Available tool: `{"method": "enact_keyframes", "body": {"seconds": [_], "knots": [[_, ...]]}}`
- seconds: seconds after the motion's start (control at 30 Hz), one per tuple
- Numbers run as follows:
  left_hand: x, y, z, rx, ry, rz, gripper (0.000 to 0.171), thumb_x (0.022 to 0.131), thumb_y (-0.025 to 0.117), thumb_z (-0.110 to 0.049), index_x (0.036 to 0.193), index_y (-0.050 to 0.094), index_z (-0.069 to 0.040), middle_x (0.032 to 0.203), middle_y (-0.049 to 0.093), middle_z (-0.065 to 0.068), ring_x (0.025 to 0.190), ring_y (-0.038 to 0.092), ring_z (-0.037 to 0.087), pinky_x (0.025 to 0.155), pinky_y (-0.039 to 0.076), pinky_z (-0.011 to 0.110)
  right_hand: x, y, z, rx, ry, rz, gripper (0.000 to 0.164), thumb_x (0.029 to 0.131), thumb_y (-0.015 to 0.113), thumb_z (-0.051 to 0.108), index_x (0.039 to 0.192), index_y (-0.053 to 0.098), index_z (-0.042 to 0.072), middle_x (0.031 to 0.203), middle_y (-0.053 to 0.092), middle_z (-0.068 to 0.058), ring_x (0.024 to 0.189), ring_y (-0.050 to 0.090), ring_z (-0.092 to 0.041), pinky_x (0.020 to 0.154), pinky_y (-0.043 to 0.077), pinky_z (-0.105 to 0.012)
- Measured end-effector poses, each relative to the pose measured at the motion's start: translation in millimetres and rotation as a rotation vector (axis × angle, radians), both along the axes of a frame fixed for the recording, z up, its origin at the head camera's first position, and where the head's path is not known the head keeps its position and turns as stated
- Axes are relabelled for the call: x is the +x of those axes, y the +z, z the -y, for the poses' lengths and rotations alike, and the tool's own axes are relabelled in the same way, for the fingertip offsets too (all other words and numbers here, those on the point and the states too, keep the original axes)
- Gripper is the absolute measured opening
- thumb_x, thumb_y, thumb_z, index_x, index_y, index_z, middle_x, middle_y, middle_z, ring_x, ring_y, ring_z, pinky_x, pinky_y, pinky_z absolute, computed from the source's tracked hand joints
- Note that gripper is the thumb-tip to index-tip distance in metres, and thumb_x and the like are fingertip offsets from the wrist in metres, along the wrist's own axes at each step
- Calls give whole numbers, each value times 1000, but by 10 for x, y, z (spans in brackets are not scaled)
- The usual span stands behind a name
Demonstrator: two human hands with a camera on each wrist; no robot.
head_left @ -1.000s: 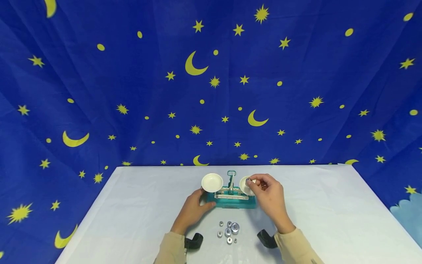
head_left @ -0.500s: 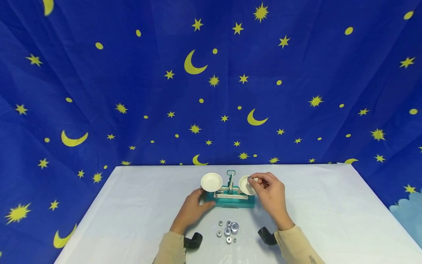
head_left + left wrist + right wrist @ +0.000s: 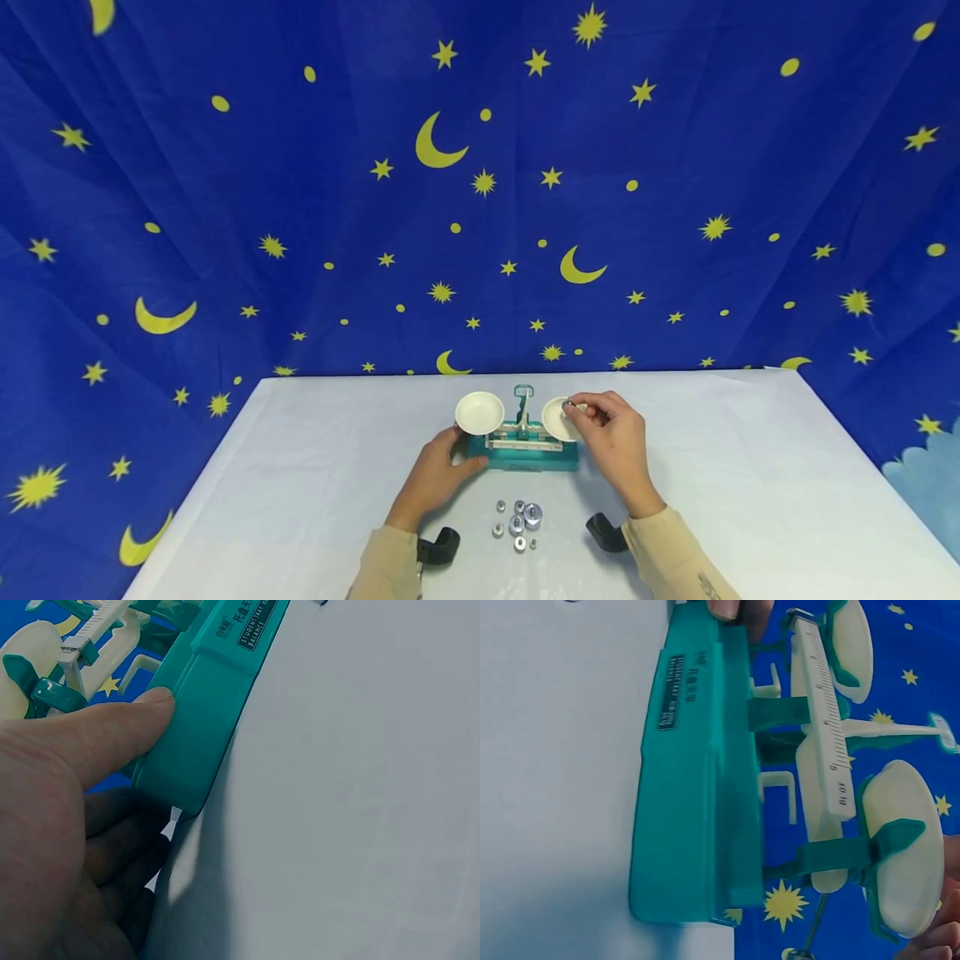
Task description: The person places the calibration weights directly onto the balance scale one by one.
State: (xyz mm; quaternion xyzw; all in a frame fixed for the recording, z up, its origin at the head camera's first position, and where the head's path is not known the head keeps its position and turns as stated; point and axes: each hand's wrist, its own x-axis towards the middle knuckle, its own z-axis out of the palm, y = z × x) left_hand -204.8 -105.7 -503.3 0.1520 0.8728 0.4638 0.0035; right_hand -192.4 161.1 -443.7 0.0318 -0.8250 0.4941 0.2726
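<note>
A green tray balance with two white pans stands on the table. My left hand grips the left end of its base, the thumb lying on top in the left wrist view. The left pan holds nothing. Over the right pan, my right hand pinches a small metal weight between thumb and forefinger. In the right wrist view, the right pan hides most of that hand, and only a few fingers show at the edge.
Several metal weights of different sizes, the largest a wide cylinder, stand on the white table in front of the balance. A black wrist device juts inward from each forearm. A blue star-patterned cloth hangs behind the table.
The weight in my right fingers has shifted slightly over the right pan. My left hand keeps its grip on the base, and the head view has drifted a little.
</note>
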Motion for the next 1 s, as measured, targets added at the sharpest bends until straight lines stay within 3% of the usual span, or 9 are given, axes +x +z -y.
{"method": "enact_keyframes", "body": {"seconds": [1.0], "knots": [[-20,-6,-1,-21,0,3,73,90,76,-32,144,47,8,146,49,26,138,44,41,116,33,55,-62,-125,32,-17,-35,33,15,84,80,11,98,80,5,72,53,-1,64,43,-16,55,34,-23]]}}
